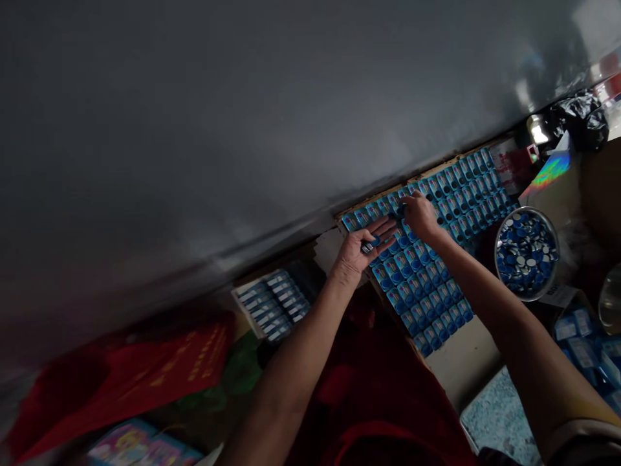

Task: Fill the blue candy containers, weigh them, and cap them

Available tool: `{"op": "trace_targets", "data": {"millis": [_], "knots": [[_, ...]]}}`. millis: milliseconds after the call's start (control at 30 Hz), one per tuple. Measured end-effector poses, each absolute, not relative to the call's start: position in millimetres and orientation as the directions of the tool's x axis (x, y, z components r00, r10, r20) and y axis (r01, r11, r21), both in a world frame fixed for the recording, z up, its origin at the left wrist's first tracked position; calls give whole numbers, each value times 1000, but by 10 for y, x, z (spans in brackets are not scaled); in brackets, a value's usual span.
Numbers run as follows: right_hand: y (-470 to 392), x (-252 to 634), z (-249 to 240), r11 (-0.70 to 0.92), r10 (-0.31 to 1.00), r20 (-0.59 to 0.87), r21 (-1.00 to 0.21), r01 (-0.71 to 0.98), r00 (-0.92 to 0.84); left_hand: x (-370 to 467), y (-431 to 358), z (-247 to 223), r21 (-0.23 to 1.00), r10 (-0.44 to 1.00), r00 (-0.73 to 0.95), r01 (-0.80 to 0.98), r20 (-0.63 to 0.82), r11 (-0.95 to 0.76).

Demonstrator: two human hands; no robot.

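My left hand [359,250] is palm up over the rows of blue cards, fingers stretched out. Several small round blue-and-silver discs [371,244] lie in it, held under the thumb. Just beyond its fingertips, my right hand [420,215] is closed in a pinch over the far rows; what it pinches is too small and dark to make out. Under both hands the small blue cards [420,278] lie side by side in slanted rows on a board. Round blue discs show on many near cards, while the far-right cards show dark round spots.
A metal bowl [557,249] full of the same discs stands to the right. Blue packs [585,349] fill a box beyond it. A tray of packs [272,304] and a red bag [160,372] lie left. A grey wall [242,129] rises behind the board.
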State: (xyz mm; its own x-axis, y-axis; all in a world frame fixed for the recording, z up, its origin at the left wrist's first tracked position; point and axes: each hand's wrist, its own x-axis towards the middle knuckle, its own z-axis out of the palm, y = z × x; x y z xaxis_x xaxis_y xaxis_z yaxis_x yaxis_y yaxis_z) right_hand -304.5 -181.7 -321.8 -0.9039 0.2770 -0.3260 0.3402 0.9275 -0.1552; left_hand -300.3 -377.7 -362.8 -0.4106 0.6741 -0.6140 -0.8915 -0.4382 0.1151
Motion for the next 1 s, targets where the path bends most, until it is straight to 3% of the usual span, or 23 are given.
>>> {"op": "trace_targets", "data": {"millis": [133, 367, 600, 667, 733, 833, 900, 1000], "knots": [[-1867, -3152, -3139, 948, 293, -384, -3, 319, -875, -3049, -3855, -3643, 127, 668, -454, -869, -589, -479], [-1862, -3372, -3201, 930, 360, -491, 123, 346, -793, -3108, -3884, -3695, 130, 677, -473, -860, -564, -493], [-1757, -3469, -3153, 928, 358, -500, 95, 360, -789, -3045, -3897, -3687, 128, 692, -516, -837, -504, -532], [-1888, -3308, -3017, 936, 331, -450, 47, 348, -830, -2991, -3927, -3657, 124, 669, -523, -827, -528, -548], [-2080, -3074, -2903, 945, 261, -369, -92, 315, -892, -2942, -3959, -3633, 113, 666, -512, -830, -543, -546], [-2376, -2689, -2872, 919, 38, -310, -363, 156, -950, -2893, -3974, -3601, 97, 684, -464, -859, -564, -503], [-2511, -2488, -2943, 879, -80, -308, -470, 79, -948, -2873, -3948, -3578, 89, 685, -435, -873, -584, -479], [-2538, -2362, -3085, 840, -45, -303, -527, 128, -952, -2848, -3889, -3554, 73, 684, -423, -875, -594, -478]]}}
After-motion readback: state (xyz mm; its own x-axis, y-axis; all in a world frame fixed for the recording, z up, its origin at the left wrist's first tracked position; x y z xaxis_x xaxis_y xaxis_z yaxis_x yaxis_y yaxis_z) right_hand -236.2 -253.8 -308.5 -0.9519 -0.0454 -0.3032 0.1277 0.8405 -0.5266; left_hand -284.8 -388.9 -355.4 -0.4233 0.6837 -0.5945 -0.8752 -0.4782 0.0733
